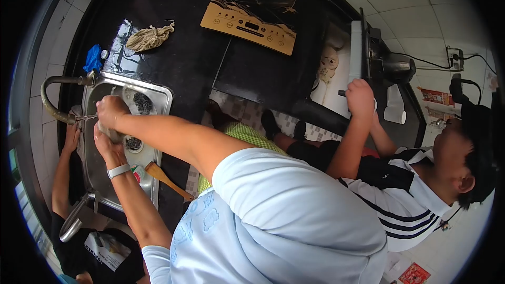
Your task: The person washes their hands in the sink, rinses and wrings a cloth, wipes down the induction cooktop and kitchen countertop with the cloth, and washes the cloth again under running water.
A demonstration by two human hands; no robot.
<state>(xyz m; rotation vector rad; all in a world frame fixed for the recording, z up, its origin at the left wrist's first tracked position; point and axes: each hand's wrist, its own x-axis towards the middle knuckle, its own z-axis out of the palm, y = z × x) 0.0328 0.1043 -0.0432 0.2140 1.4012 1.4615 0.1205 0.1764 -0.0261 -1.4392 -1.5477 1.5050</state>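
Note:
My right hand (112, 112) is closed over the sink (167, 100), close to the faucet outlet. Just below it is my left hand (108, 146), with a pale band on its wrist. Its fingers are curled up toward the right hand. A greyish, wet-looking thing (109, 133) shows between the two hands, but its kind is hidden. A thin metal piece (87, 118) sticks out beside my right fingers. In the sink are dark scouring pads (142, 103). A wooden spatula (163, 179) leans across the sink's near rim.
A curved faucet (51, 89) arches over the sink. A crumpled cloth (150, 38), blue plastic (92, 59) and an induction cooker (250, 26) rest on the dark counter. One person's hand (72, 137) reaches the sink's far edge; another person (405, 189) stands at right, holding a handle.

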